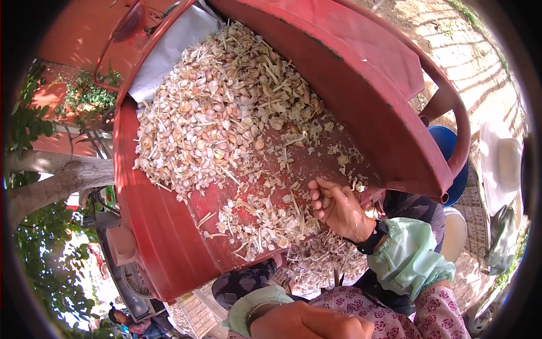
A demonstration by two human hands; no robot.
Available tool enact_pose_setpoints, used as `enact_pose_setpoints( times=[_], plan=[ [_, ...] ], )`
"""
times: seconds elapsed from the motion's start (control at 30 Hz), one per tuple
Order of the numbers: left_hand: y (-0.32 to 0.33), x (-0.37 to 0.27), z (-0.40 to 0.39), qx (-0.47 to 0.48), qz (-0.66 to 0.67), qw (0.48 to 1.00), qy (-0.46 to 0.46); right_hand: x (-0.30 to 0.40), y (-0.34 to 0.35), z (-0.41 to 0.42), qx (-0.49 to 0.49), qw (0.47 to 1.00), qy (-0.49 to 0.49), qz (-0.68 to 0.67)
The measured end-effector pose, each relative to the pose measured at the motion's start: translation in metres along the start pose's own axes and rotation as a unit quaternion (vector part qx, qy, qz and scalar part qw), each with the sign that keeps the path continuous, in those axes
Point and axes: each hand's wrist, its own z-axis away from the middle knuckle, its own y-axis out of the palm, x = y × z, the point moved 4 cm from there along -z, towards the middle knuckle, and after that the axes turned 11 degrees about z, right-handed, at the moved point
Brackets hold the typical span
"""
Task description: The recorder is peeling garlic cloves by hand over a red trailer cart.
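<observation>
My right hand (pixel 341 207), with a dark band at the wrist and a pale green sleeve cover, hovers over the near edge of a red metal cargo bed (pixel 169 241). Its fingers curl around a small pale piece that looks like a garlic clove (pixel 326 202). My left hand (pixel 309 322) is at the bottom, its fingers curled and what they hold hidden. A large heap of loose garlic cloves (pixel 211 114) with dry skins fills the bed's far part. Nearer to my right hand lie scattered papery skins and stalk bits (pixel 266 224).
The bed's tall red side wall (pixel 351 72) rises at the right. More garlic skins (pixel 326 258) lie below the near edge. A blue bucket (pixel 455 169) and a pale hat (pixel 504 161) are at the right. A tree trunk (pixel 63 178) stands left; a person (pixel 131 322) is lower left.
</observation>
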Motion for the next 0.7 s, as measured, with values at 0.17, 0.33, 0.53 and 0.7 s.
enact_pose_setpoints(
  times=[0.17,0.33,0.53,0.7],
  plan=[
    [0.012,-0.003,-0.004,-0.045,0.010,0.998,0.030,-0.005,-0.005,-0.001,0.022,1.000,-0.009,-0.002],
    [0.006,-0.005,-0.008,-0.047,0.012,0.997,0.052,-0.002,-0.002,0.001,0.037,0.999,-0.027,0.004],
    [-0.025,-0.035,0.015,-0.118,-0.319,0.940,0.034,0.008,0.009,0.003,-0.005,0.998,0.013,-0.055],
    [-0.150,-0.076,0.042,-0.241,-0.741,0.622,-0.077,0.009,0.001,-0.001,-0.013,0.994,0.035,-0.106]
  ],
)
